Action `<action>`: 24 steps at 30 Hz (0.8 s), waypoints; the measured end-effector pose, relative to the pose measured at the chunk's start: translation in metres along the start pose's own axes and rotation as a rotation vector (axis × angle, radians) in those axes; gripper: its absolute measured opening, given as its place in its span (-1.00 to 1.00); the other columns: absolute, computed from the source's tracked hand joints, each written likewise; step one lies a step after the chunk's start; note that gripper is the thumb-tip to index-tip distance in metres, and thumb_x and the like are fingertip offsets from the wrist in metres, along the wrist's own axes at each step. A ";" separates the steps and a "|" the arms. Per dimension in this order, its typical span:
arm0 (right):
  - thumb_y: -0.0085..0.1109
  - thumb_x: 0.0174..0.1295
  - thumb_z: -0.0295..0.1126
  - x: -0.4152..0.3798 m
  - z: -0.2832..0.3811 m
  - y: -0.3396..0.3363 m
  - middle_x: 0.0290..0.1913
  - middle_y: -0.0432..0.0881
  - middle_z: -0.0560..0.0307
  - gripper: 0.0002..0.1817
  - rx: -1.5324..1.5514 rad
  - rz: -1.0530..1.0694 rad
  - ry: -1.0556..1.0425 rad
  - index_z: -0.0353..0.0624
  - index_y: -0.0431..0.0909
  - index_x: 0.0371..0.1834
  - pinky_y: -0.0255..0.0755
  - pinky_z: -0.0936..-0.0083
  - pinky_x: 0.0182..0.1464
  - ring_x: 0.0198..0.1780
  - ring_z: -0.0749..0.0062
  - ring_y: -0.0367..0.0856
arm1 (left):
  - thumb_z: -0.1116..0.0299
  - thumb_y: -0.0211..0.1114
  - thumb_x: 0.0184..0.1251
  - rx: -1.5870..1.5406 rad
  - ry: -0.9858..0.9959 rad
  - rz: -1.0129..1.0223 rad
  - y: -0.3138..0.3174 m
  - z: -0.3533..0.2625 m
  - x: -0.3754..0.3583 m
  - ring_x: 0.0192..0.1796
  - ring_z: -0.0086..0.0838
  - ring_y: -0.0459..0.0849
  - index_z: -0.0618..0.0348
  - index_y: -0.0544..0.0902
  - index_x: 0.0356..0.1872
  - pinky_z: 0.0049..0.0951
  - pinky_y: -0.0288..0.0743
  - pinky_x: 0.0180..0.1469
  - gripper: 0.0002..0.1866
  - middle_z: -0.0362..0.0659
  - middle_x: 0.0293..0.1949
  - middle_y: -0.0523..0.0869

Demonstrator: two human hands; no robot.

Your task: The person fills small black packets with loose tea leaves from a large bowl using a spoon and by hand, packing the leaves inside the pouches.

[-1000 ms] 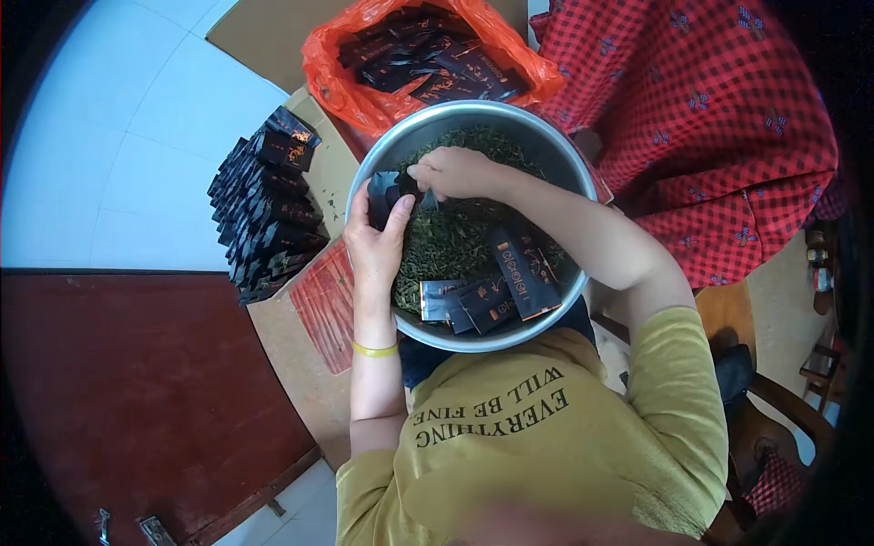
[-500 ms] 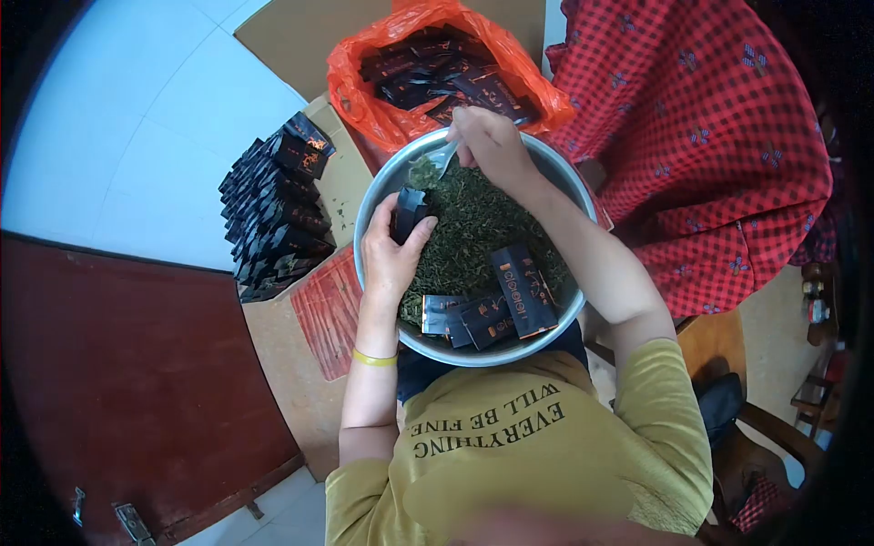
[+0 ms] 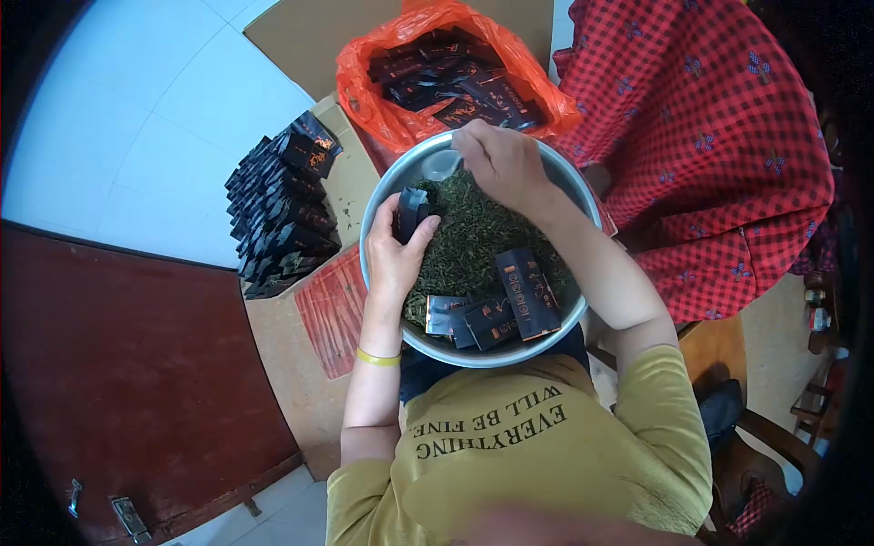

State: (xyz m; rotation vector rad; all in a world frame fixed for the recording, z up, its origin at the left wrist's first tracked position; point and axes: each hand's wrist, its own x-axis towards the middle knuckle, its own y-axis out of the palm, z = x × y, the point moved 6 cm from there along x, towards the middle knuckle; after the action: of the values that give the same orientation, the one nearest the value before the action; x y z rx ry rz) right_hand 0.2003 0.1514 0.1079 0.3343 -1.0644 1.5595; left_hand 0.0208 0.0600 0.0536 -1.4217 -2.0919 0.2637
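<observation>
Pale tiled floor, metal basin of green leaves in front of the torso. Left hand grips a small black pouch over the leaves, basin's left side. Right hand closed on probably a spoon, handle mostly hidden, near far rim. More packets nearside.

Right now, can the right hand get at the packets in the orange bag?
Probably yes: the right hand is close to the orange bag, whose open mouth leaves the packets exposed. The spoon it holds would likely need putting down first.
</observation>
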 end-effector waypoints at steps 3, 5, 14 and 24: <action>-0.01 0.37 -0.14 -0.013 -0.038 0.031 -0.36 0.67 -0.08 -0.69 -0.236 0.439 0.284 -0.09 0.63 -0.32 0.50 0.13 -0.20 -0.22 -0.01 0.69 | 0.25 0.57 0.09 0.015 -0.011 0.013 -0.001 -0.002 0.000 -0.10 -0.28 0.72 0.30 0.58 0.08 -0.34 0.56 0.02 -0.44 0.02 -0.14 0.73; -0.05 0.39 -0.11 -0.026 -0.032 0.050 -0.31 0.69 -0.09 -0.66 -0.267 0.659 0.167 -0.08 0.63 -0.31 0.49 0.10 -0.16 -0.18 -0.03 0.69 | 0.25 0.57 0.10 -0.010 -0.001 0.003 0.000 0.001 0.000 -0.11 -0.28 0.72 0.29 0.59 0.07 -0.34 0.56 0.02 -0.45 0.01 -0.15 0.73; -0.06 0.43 -0.09 -0.027 -0.052 0.060 -0.61 0.59 0.13 -0.59 0.229 0.677 0.628 -0.18 0.59 -0.38 0.47 0.42 -0.37 -0.50 0.39 0.61 | 0.25 0.57 0.10 -0.028 0.013 0.020 0.000 -0.003 -0.001 -0.10 -0.28 0.72 0.29 0.58 0.07 -0.33 0.56 0.02 -0.45 0.01 -0.15 0.74; 0.00 0.45 -0.21 0.002 -0.025 0.001 -0.61 0.55 0.22 -0.64 0.426 -0.024 0.407 -0.21 0.59 -0.43 0.36 0.51 -0.45 -0.58 0.55 0.49 | 0.24 0.58 0.09 0.017 -0.012 0.051 0.003 0.003 -0.001 -0.06 -0.20 0.74 0.32 0.56 0.10 -0.31 0.56 0.04 -0.40 0.08 -0.11 0.74</action>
State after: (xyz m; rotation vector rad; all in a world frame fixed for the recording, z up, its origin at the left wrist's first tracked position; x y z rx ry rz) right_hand 0.2075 0.1719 0.0951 0.2970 -0.4103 1.7345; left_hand 0.0217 0.0606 0.0491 -1.4681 -2.0596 0.3104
